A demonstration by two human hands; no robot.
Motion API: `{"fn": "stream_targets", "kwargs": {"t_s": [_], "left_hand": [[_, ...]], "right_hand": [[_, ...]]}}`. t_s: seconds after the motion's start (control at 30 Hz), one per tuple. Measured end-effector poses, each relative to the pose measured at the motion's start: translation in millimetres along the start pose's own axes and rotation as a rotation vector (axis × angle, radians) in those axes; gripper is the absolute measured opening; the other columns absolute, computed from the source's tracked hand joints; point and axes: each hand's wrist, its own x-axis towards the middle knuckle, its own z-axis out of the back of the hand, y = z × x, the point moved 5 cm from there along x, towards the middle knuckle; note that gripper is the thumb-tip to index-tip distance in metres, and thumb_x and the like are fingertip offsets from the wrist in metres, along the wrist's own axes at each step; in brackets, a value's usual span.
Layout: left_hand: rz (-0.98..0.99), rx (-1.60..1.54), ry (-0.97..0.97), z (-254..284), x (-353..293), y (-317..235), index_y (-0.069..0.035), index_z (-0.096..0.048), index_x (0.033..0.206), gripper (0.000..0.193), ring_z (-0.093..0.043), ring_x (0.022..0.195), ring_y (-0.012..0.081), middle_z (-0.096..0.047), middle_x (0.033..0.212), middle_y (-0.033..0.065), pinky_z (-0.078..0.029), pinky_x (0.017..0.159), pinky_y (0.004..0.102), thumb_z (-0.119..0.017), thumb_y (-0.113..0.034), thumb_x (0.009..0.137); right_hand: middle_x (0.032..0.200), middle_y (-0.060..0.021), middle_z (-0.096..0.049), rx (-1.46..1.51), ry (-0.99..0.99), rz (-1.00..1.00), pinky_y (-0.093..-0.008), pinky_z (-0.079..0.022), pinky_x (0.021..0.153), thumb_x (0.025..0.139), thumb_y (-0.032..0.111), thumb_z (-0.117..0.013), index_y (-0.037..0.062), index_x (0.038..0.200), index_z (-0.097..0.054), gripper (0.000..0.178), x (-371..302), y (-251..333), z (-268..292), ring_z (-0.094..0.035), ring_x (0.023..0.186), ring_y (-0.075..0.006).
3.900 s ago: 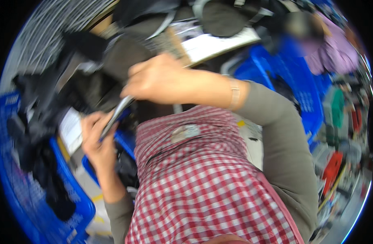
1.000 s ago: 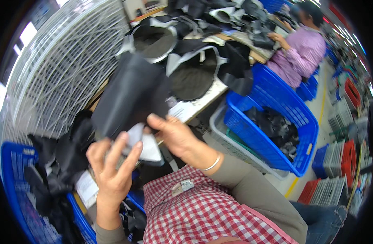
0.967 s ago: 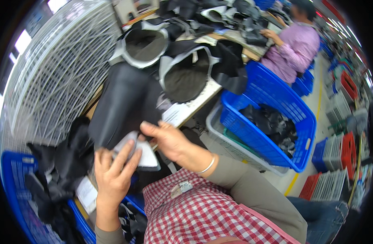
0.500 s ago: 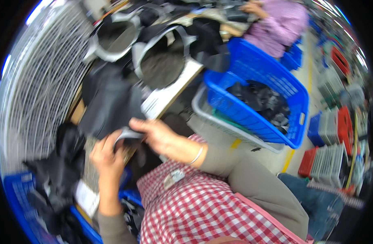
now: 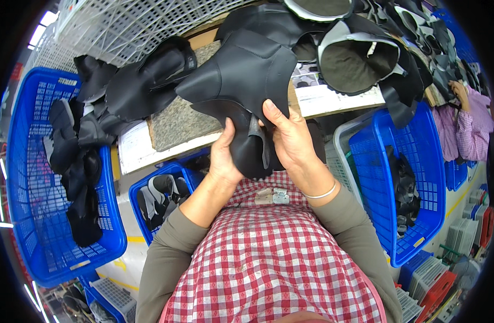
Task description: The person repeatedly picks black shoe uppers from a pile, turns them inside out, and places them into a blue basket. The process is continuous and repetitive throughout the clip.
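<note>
A black leather boot upper (image 5: 239, 72) with stitched seams hangs over the near edge of the workbench (image 5: 131, 142), its lower part folded toward me. My left hand (image 5: 224, 153) grips the folded edge from the left, thumb on top. My right hand (image 5: 291, 129) holds it from the right, thumb pressed on the leather and the other fingers mostly hidden beneath. Between the hands a strip of grey lining shows at an opening. A rough grey board (image 5: 185, 121) lies on the bench left of the upper.
More black uppers (image 5: 142, 81) lie at the left, spilling over a blue basket (image 5: 29, 215). Uppers with grey lining (image 5: 357, 62) lie at the right. Blue baskets of pieces (image 5: 166, 194) stand below and at the right (image 5: 438, 177). White crates (image 5: 112, 24) stand behind; a co-worker's sleeve (image 5: 476, 121) shows at far right.
My view has swung to the left, so the bench and baskets sit differently. My hands, earlier close together at a grey-lined edge, are now apart on either side of the folded upper.
</note>
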Motion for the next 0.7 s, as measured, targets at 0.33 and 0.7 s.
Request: {"fn": "stream_targets", "kwargs": {"t_s": [0.33, 0.7], "left_hand": [[0.026, -0.290, 0.122, 7, -25, 28, -0.009, -0.062, 0.138, 0.051, -0.061, 0.127, 0.0223, -0.069, 0.134, 0.0036, -0.042, 0.116, 0.0416, -0.061, -0.047, 0.104], [0.046, -0.344, 0.166, 29, -38, 30, -0.009, -0.059, 0.143, 0.045, -0.062, 0.130, 0.0201, -0.068, 0.139, 0.0037, -0.045, 0.116, 0.0391, -0.062, -0.032, 0.105]], "right_hand": [[0.102, 0.0001, -0.075, -0.029, 0.017, 0.074, -0.0264, -0.056, 0.079, 0.096, 0.021, -0.080, 0.0068, 0.110, -0.074, 0.021, -2, -15, -5, -0.069, 0.089, -0.0097], [0.100, -0.0003, -0.074, -0.156, 0.014, 0.071, -0.0271, -0.056, 0.076, 0.095, 0.022, -0.080, 0.0072, 0.109, -0.073, 0.022, -9, -25, 1, -0.068, 0.083, -0.0108]]}}
